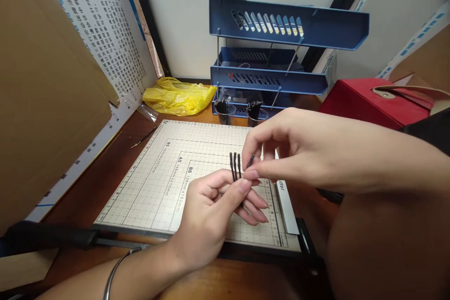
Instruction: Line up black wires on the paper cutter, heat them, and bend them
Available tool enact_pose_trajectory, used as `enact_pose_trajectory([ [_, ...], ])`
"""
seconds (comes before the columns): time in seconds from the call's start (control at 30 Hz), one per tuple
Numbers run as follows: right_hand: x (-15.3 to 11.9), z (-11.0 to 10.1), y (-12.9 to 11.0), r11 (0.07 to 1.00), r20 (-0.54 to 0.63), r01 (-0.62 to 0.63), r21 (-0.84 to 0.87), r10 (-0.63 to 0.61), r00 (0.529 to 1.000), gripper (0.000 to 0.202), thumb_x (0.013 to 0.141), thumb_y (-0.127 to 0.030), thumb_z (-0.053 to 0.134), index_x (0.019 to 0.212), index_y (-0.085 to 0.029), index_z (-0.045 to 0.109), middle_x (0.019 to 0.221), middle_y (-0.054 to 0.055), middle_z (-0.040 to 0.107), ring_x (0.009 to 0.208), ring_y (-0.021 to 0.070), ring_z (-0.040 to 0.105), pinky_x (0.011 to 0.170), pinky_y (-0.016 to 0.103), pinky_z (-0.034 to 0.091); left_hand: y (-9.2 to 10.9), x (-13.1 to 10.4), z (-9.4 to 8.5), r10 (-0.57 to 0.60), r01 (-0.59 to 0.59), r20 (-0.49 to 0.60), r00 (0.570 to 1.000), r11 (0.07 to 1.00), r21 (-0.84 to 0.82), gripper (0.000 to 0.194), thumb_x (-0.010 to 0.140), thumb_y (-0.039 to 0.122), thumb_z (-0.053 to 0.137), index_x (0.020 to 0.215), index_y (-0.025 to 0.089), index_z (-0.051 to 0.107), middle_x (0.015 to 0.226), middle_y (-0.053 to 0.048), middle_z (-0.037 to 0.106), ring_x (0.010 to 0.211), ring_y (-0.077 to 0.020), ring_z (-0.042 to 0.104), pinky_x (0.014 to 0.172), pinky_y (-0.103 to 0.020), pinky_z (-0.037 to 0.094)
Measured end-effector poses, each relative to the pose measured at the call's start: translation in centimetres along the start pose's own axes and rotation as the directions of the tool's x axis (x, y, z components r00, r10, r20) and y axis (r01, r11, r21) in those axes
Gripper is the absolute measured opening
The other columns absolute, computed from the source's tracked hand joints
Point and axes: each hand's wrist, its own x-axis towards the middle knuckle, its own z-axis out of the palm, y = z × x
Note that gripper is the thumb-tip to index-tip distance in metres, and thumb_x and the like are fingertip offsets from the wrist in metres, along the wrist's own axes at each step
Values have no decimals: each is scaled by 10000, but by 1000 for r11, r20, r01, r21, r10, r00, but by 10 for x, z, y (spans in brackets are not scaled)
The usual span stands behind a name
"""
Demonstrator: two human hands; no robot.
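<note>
Three thin black sticks with slightly thicker tops stand side by side, pinched between the thumb and fingers of my left hand. Their lower ends are hidden behind the fingers. From the right, my right hand comes in with thumb and forefinger closed on another short black stick, tilted beside the three. The fingertips of both hands meet or nearly meet. Both hands are above a cream paper cutter board printed with grid lines and paper sizes.
Behind the board, two clear cups hold several black sticks. A blue tiered tray and a yellow plastic bag are at the back. The cutter's black handle juts out front left. At right sits a red box.
</note>
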Motion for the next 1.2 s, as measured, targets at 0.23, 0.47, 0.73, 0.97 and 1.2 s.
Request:
enact_pose_trajectory([
  [0.23,2,1,3,999,-24,8,42,-7,1000,155,869,-266,653,739,-222,726,677,-35,684,602,103,598,528,228,422,-5,0,0,31,-32,-33,999,999,-27,173,948,300,711,889,144,754,735,-7,780,612,-88,741,586,-133,599],
  [0.47,1,-1,5,994,27,-18,106,15,1000,174,885,-268,629,751,-218,728,737,-6,714,688,140,651,586,246,465,-3,0,0,-20,21,-38,999,1000,19,196,926,292,732,828,124,756,729,-31,784,588,-90,732,570,-131,589],
  [0.73,0,-3,9,997,34,-57,44,56,998,181,872,-278,615,738,-220,721,699,-21,704,630,117,612,545,232,423,-1,3,1,-82,84,-40,996,995,47,255,892,339,761,767,117,757,680,-43,767,573,-106,727,563,-147,587],
  [0.97,-1,-4,10,997,7,-71,-23,72,997,234,891,-323,608,755,-221,769,682,-4,703,610,126,600,536,244,408,0,5,2,-88,90,-40,995,994,63,242,905,316,747,772,115,753,694,-45,770,576,-101,723,571,-148,589],
  [1.2,-5,-7,6,999,-65,6,37,-4,998,260,914,-365,625,783,-198,774,687,18,682,603,130,575,533,253,412,-1,1,2,-17,19,-66,998,1000,22,206,944,292,709,834,121,743,732,-35,774,596,-98,727,573,-149,588],
])
